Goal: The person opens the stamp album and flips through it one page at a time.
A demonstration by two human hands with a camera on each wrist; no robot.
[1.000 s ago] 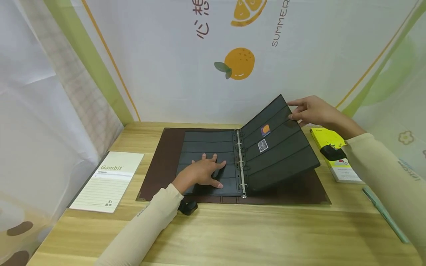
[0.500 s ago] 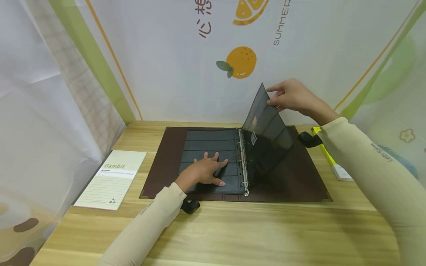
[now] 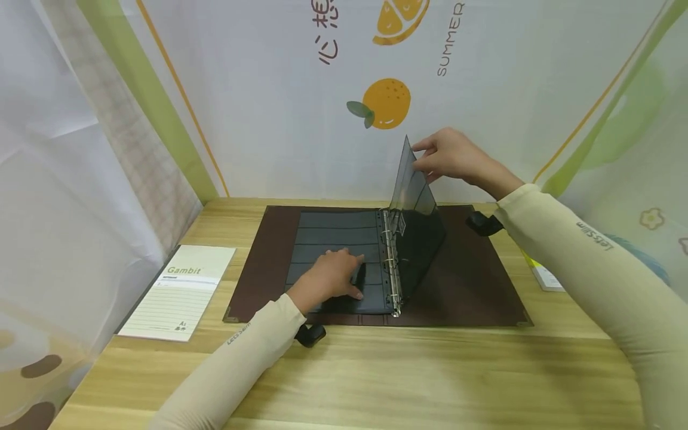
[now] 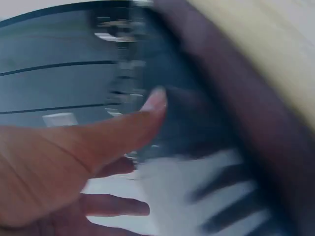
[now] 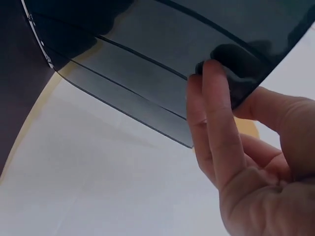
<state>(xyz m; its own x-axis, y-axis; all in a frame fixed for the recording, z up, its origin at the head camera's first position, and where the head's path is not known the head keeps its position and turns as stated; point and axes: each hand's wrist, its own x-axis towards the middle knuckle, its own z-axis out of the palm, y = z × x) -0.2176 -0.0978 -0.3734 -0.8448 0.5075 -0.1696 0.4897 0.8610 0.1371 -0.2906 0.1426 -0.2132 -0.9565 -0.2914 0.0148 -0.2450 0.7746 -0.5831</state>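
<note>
A dark brown ring binder lies spread on the table, with black stock pages of horizontal pocket strips on metal rings. My right hand pinches the outer edge of a raised page, which stands almost upright above the rings. In the right wrist view, fingers and thumb of that hand lie on opposite faces of the page. My left hand rests on the flat left page, its fingers extended. A small stamp shows on the raised page. The left wrist view is blurred.
A Gambit notebook lies on the table left of the binder. Partly behind my right sleeve is a yellow and white box or book. A printed curtain hangs behind the wooden table.
My right hand has swung the page up and leftward, from leaning low at the right to nearly upright. The left hand stays on the left page, its fingers drawn slightly closer together.
</note>
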